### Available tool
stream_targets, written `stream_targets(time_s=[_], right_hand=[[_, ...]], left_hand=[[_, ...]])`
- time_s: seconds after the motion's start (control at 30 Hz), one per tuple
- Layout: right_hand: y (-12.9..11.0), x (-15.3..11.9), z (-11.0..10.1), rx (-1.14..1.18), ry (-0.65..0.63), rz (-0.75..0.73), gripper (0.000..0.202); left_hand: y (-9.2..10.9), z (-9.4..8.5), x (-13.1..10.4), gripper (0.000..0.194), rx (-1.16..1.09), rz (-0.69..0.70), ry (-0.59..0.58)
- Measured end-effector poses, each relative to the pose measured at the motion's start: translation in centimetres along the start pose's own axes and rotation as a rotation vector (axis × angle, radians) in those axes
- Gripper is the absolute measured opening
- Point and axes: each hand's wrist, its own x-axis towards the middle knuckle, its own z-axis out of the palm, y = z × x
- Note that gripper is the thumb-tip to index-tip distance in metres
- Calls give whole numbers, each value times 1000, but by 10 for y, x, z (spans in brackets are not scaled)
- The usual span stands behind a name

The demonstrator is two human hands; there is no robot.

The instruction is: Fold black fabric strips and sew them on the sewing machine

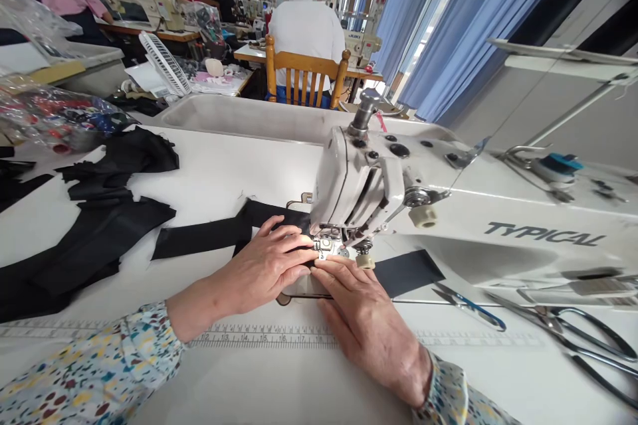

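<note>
My left hand point(269, 264) lies flat, fingers stretched out, on black fabric point(269, 212) just left of the needle area. Beside it, my right hand point(366, 312) reaches in from the right with its fingers extended and pressing down in front of the presser foot point(326, 247). The fingertips of both hands almost meet there. A black strip point(202, 239) runs out to the left, and a dark piece of fabric point(409, 272) shows under the arm of the white sewing machine point(448, 206). The needle tip and the fabric under my fingers are hidden.
Thread snips point(471, 307) and large scissors point(563, 332) lie on the right. A printed ruler point(264, 337) crosses the table in front. Black fabric pieces point(100, 232) are heaped left, near a plastic bag point(60, 116). A person in white point(306, 40) sits ahead.
</note>
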Motion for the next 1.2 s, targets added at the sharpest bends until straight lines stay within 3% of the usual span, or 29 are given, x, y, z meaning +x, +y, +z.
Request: stream_targets(time_s=[0.23, 0.4, 0.63, 1.0, 1.2], right_hand=[[-1, 2, -1, -17, 12, -1, 38], [-2, 1, -2, -6, 47, -18, 37], [11, -1, -10, 151, 71, 59, 32], [9, -1, -1, -41, 92, -38, 37], [5, -1, -6, -29, 71, -49, 44]], left_hand=[[-3, 3, 0, 29, 13, -3, 4], [-3, 2, -3, 24, -31, 28, 69], [0, -1, -5, 23, -17, 52, 43], [5, -2, -8, 25, -1, 95, 68], [5, -2, -10, 28, -31, 105, 44]])
